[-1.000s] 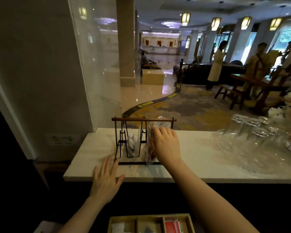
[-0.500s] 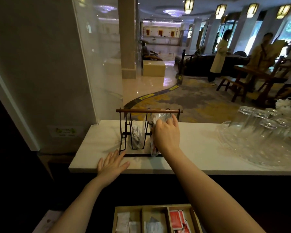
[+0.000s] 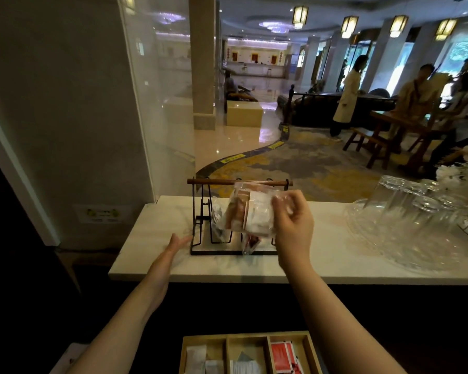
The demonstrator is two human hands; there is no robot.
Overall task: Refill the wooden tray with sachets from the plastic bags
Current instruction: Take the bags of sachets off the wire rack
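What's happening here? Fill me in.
A person is restocking sachets. The right hand grips a plastic bag of sachets, lifted in front of the wire rack on the marble counter. The left hand is open beside the rack. The wooden tray waits below, partly filled.

White marble counter [image 3: 322,255] carries wire rack [image 3: 200,238]; upturned glasses [image 3: 405,206] at right.

Nothing's really reading clearly here; the wall sticker [image 3: 102,214] and yellow floor strips [image 3: 234,158] are showing marks too blurry to make out.
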